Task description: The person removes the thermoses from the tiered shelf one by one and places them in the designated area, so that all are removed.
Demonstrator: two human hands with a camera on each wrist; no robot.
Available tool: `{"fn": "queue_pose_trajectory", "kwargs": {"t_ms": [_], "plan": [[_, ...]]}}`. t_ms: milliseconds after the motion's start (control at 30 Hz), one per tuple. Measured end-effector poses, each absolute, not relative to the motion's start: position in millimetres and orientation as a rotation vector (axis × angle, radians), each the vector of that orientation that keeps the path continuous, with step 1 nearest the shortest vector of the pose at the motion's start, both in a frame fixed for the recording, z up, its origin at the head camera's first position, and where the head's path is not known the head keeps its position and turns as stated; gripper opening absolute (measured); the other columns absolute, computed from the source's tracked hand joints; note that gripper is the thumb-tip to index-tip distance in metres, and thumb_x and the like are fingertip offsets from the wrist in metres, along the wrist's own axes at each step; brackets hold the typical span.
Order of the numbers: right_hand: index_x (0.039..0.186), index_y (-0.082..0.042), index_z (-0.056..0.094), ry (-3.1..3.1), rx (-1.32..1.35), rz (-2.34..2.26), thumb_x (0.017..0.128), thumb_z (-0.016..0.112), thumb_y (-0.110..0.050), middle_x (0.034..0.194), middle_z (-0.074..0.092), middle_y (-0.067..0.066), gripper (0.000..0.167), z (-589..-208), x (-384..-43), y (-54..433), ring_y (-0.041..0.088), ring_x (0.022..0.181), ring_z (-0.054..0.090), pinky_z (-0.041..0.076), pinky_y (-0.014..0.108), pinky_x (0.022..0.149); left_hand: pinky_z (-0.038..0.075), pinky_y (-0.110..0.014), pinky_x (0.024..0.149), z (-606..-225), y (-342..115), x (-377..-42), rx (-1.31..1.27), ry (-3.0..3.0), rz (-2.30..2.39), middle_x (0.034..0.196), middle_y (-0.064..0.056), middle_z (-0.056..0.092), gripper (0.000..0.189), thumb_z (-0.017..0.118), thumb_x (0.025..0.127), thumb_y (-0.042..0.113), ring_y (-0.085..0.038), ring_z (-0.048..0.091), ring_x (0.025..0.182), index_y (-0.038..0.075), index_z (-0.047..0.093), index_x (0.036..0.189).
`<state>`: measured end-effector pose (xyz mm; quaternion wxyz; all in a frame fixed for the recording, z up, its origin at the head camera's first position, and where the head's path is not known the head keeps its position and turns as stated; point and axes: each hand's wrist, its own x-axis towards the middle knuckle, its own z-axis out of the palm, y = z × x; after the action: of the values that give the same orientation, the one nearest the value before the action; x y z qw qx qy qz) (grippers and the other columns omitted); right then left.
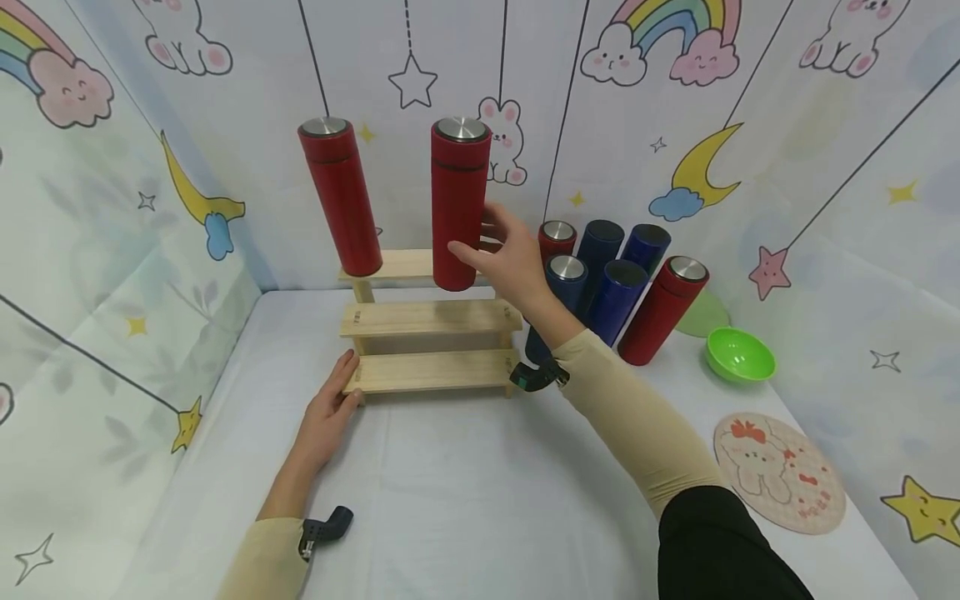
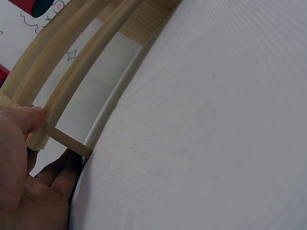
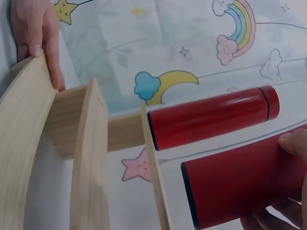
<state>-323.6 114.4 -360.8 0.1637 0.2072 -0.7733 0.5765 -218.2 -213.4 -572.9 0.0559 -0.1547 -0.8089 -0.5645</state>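
My right hand grips a red thermos flask with a silver lid, its thumb in front and fingers around the far side. That flask hangs upright over the right part of the top board of a three-tier wooden stand. In the right wrist view, a gap shows between its dark base and the top board. A second red thermos stands on the left end of that board. Low at the stand's left end, my left hand holds the bottom tier, thumb on the board and fingers beside the leg.
Right of the stand, several blue flasks and two red ones, the nearer red flask included, stand grouped. Beyond them are a green bowl and a round mat with a cartoon print. Patterned cloth hangs behind the white table.
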Motion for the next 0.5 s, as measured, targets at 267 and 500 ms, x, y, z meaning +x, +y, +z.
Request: {"fn": "queue_pose_trajectory", "kwargs": {"t_ms": [267,500], "plan": [[0.149,-0.015,0.064,-2.258,0.557,1.595,0.093,0.089,-0.026,0.135,0.071,0.000,0.062,-370,-303,131,0.021,0.121,0.070,0.061,0.044,0.100,0.024,-0.006,0.116,-573,-214,-217,-0.458,-2.470,-1.684,0.178,-0.018,0.020,0.058,0.056,0.114,0.007,-0.035,0.016,0.164,0.002,0.036,0.168],[0.147,-0.013,0.065,-2.262,0.579,1.566,0.093,0.089,-0.024,0.132,0.073,0.003,0.060,-376,-279,148,0.023,0.119,0.071,0.061,0.046,0.100,0.024,-0.006,0.116,-573,-213,-218,-0.448,-2.473,-1.688,0.179,-0.015,0.020,0.058,0.055,0.114,0.009,-0.033,0.016,0.164,0.005,0.036,0.169]]}}
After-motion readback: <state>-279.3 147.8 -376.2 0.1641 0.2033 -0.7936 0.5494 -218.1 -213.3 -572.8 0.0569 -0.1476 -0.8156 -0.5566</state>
